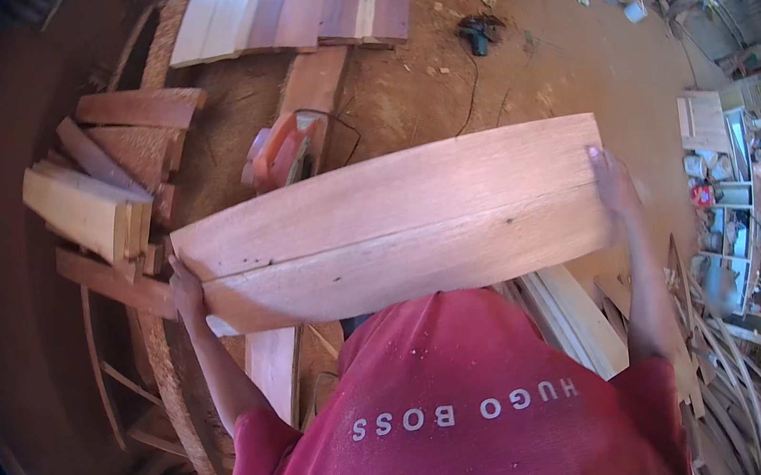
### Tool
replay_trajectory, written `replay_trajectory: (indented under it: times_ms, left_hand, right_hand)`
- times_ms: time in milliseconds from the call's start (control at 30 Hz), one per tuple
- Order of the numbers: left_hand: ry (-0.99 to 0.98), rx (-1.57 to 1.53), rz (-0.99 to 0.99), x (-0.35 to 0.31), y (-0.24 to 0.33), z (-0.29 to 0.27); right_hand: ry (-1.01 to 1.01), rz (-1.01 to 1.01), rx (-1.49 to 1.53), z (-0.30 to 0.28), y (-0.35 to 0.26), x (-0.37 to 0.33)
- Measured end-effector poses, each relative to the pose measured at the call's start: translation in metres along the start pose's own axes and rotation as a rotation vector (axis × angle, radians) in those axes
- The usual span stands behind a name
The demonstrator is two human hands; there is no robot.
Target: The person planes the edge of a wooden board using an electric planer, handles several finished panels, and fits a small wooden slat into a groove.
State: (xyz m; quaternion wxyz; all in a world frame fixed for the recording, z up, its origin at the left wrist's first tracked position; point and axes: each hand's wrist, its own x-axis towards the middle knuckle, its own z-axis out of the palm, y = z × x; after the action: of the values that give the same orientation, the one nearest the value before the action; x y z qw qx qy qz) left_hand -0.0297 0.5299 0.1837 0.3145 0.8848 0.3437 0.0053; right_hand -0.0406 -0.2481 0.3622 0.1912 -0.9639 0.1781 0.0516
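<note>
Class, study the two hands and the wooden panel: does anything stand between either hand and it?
Nothing visible does. The left hand holds the wooden panel at its left end, the right hand at its right end, both touching it directly. The orange power tool shows beyond the panel's far edge, not between.

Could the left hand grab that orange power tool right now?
Probably not as things stand: the left hand is holding one end of the wooden board, and the orange power tool lies beyond the board's far edge. The tool's handle looks uncovered, though, so a freed hand might reach it.
</note>
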Motion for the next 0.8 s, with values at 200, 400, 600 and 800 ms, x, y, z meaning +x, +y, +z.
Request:
replay_trajectory:
  times_ms: [200, 400, 600, 800]
  left_hand:
    - [0.005, 0.086, 0.102, 0.047, 0.174, 0.02]
    - [-0.015, -0.023, 0.188, 0.095, 0.234, 0.043]
    - [0.082, 0.043, 0.084, 0.115, 0.271, 0.067]
    - [0.269, -0.022, -0.081, 0.101, 0.298, 0.098]
  right_hand:
    - [0.086, 0.066, 0.072, -0.026, 0.026, 0.072]
    - [0.158, 0.034, 0.121, -0.044, -0.005, 0.146]
    - [0.073, -0.07, 0.162, -0.05, -0.039, 0.289]
    - [0.016, -0.224, 0.125, -0.041, -0.063, 0.458]
